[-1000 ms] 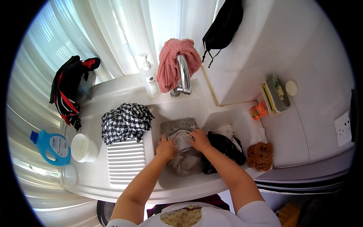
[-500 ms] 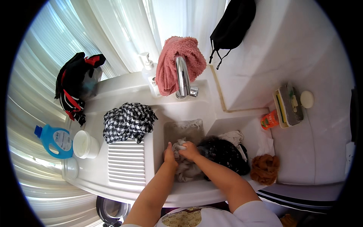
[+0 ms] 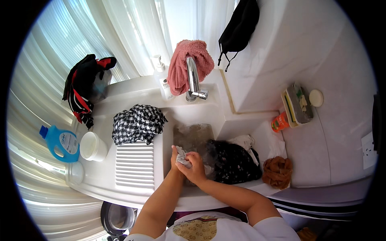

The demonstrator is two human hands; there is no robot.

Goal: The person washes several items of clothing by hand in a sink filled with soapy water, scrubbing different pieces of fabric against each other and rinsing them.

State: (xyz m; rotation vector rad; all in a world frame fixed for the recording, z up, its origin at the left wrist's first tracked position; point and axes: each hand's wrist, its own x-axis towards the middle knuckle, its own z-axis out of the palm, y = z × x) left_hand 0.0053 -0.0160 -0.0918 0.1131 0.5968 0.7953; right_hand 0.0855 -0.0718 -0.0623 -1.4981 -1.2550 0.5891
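Observation:
My left hand [image 3: 174, 160] and my right hand [image 3: 195, 168] are closed together around a bunched pale cloth [image 3: 181, 156], low over the near part of the white sink basin [image 3: 217, 125]. The cloth's upper end sticks out between my hands, and the rest of it is covered by them. Cloudy water [image 3: 193, 132] lies in the basin. Just right of my right hand, a black garment with small light marks [image 3: 235, 164] hangs partly into the water and over the basin's right edge.
A houndstooth cloth [image 3: 138, 123] lies above the ridged washboard [image 3: 134, 164]. Left of it stand a white tub [image 3: 93, 146] and a blue detergent jug [image 3: 62, 143]. The faucet [image 3: 193, 76] carries a pink towel [image 3: 177, 72]. At right lies a brown cloth [image 3: 277, 172].
Both hands have come up out of the basin toward me with the cloth, now squeezed into a smaller bunch. My right hand has turned over its near side. The view has shifted slightly.

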